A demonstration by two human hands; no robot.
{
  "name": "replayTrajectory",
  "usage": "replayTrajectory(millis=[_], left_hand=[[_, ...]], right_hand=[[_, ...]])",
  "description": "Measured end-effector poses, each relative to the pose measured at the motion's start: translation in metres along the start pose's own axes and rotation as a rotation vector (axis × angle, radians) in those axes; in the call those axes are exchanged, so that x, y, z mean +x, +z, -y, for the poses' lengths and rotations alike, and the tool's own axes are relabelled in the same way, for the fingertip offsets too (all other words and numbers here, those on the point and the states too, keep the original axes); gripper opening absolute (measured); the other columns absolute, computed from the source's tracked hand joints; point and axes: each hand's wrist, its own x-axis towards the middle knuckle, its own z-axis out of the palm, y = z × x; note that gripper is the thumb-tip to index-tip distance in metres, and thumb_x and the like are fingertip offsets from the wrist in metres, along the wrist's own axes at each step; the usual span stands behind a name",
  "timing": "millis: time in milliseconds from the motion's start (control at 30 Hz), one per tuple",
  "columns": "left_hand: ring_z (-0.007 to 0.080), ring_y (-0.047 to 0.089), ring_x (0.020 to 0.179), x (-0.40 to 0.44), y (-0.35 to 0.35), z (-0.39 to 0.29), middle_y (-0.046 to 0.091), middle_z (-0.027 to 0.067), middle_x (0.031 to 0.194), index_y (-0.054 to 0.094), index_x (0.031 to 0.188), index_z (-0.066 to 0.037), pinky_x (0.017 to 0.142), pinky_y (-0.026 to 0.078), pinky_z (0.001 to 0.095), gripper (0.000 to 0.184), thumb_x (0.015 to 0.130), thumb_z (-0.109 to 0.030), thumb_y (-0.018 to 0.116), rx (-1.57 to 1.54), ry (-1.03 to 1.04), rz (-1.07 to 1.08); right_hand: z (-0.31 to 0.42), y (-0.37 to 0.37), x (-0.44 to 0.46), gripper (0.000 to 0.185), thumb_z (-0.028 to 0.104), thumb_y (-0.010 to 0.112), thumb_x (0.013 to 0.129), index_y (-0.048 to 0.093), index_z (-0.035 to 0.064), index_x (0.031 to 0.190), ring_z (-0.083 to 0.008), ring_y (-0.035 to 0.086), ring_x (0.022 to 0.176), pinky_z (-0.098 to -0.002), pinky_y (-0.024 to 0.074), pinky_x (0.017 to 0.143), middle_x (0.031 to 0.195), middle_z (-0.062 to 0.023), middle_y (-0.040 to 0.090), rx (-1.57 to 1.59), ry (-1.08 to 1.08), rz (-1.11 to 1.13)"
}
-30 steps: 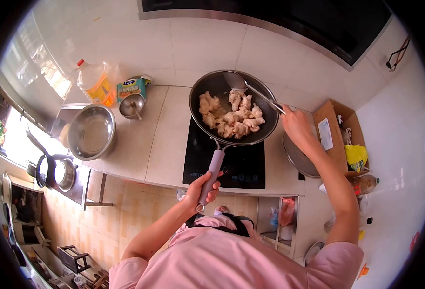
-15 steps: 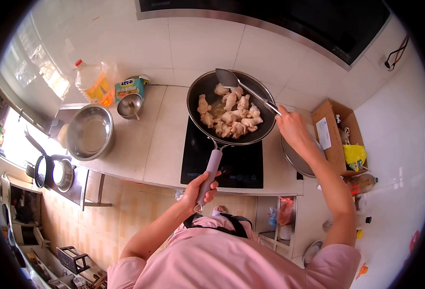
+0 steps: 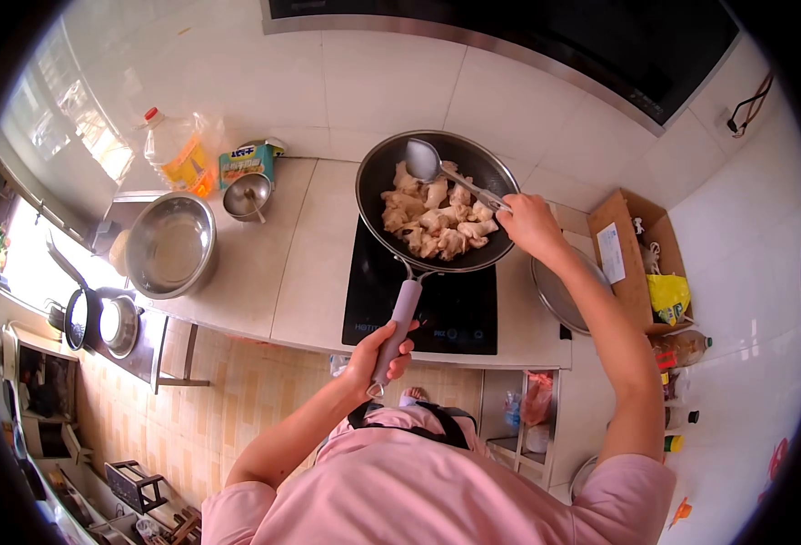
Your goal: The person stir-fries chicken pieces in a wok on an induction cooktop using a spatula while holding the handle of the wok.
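Here, the pan (image 3: pixel 484 163) lies beyond the left grip (image 3: pixel 379 356) on its handle (image 3: pixel 405 302).

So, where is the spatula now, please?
In the head view, the right hand holds the spatula, its blade over the back of the pan, near the meat.

blurred lettering (image 3: pixel 369 328) on cooktop (image 3: pixel 464 304), unreadable characters (image 3: pixel 248 155) on teal box (image 3: pixel 237 169)

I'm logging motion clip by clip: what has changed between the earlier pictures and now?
The right hand and spatula have moved leftward in the picture, the hand now reaching over the rim of the pan. The leftmost meat has shifted right, closing the gap. Nothing was grasped or released. The left hand stays on the handle.
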Motion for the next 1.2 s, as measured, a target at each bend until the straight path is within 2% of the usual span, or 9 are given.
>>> replayTrajectory(millis=[200,233,333,433,533,667,933,1067,1200], left_hand=[[0.0075,0.038,0.049,0.001,0.0,-0.001,0.043,0.002,0.073,0.039,0.125,-0.004,0.036,0.034,0.0186,0.043,0.095,-0.035,0.041,0.001,-0.003,-0.011],[0.0075,0.038,0.049,0.001,-0.001,-0.001,0.043,0.002,0.073,0.039,0.125,-0.004,0.036,0.034,0.0186,0.043,0.095,-0.035,0.041,-0.002,-0.005,-0.001],[0.0076,0.038,0.049,0.001,-0.002,0.0,0.043,0.0019,0.072,0.039,0.125,-0.004,0.036,0.034,0.0185,0.043,0.095,-0.035,0.041,-0.008,-0.009,0.008],[0.0075,0.038,0.049,0.001,0.0,-0.001,0.043,0.0018,0.072,0.039,0.125,-0.004,0.036,0.033,0.0184,0.043,0.095,-0.035,0.04,-0.003,-0.011,0.004],[0.0074,0.039,0.049,0.0,0.001,-0.002,0.043,0.0018,0.072,0.04,0.125,-0.004,0.036,0.033,0.0183,0.043,0.095,-0.035,0.04,0.012,-0.01,-0.002],[0.0074,0.039,0.049,-0.001,0.003,-0.002,0.043,0.0019,0.072,0.039,0.125,-0.004,0.037,0.034,0.0182,0.044,0.095,-0.035,0.041,0.008,-0.021,-0.011],[0.0076,0.039,0.05,-0.001,0.002,-0.002,0.043,0.002,0.072,0.039,0.125,-0.003,0.037,0.035,0.0181,0.044,0.094,-0.035,0.042,0.001,-0.018,-0.009],[0.0075,0.038,0.049,0.0,0.001,-0.001,0.043,0.0019,0.072,0.039,0.125,-0.003,0.037,0.035,0.0182,0.044,0.094,-0.035,0.042,0.013,-0.005,-0.006],[0.0074,0.038,0.049,0.0,0.001,-0.002,0.043,0.0017,0.071,0.039,0.125,-0.003,0.037,0.035,0.0182,0.044,0.094,-0.035,0.042,0.006,-0.01,-0.004]], right_hand=[[0.005,-0.019,-0.006,0.02,0.013,0.052,0.079,0.061,-0.0053,0.08,-0.0409,0.058,0.085,-0.0471,0.0465,0.079,0.08,-0.0267,0.061,-0.05,0.069,0.079],[-0.002,-0.018,-0.004,0.02,0.015,0.054,0.08,0.06,-0.0044,0.079,-0.0342,0.063,0.073,-0.0427,0.0496,0.071,0.076,-0.0232,0.062,-0.079,0.005,0.083],[0.0,-0.03,-0.003,0.02,0.017,0.056,0.082,0.061,-0.0025,0.078,-0.0199,0.059,0.052,-0.0328,0.0476,0.05,0.065,-0.0147,0.06,0.284,0.307,0.383],[-0.027,-0.007,-0.013,0.02,0.019,0.056,0.086,0.06,-0.0008,0.083,-0.0051,0.043,0.043,-0.0197,0.0335,0.037,0.06,-0.0057,0.054,0.857,0.544,0.554],[-0.034,0.02,-0.031,0.02,0.017,0.053,0.089,0.058,-0.0017,0.09,-0.0012,0.036,0.043,-0.0144,0.0254,0.034,0.062,-0.0034,0.05,1.261,0.699,0.573],[-0.023,0.046,-0.046,0.022,0.017,0.051,0.09,0.055,-0.0027,0.099,-0.0005,0.035,0.045,-0.0129,0.024,0.035,0.065,-0.0045,0.05,1.582,0.824,0.545],[-0.024,0.023,-0.049,0.016,0.02,0.052,0.09,0.051,0.0062,0.081,-0.0017,0.036,0.044,-0.0172,0.0248,0.036,0.063,-0.0013,0.049,1.264,0.692,0.271],[-0.025,0.013,-0.043,0.019,0.02,0.052,0.09,0.053,0.0045,0.079,-0.0024,0.038,0.044,-0.0183,0.025,0.036,0.06,-0.0019,0.05,1.146,0.573,0.215],[-0.02,0.009,-0.023,0.021,0.02,0.055,0.086,0.059,0.0003,0.082,-0.0097,0.051,0.046,-0.0256,0.0401,0.045,0.06,-0.008,0.058,0.581,0.426,0.118]])
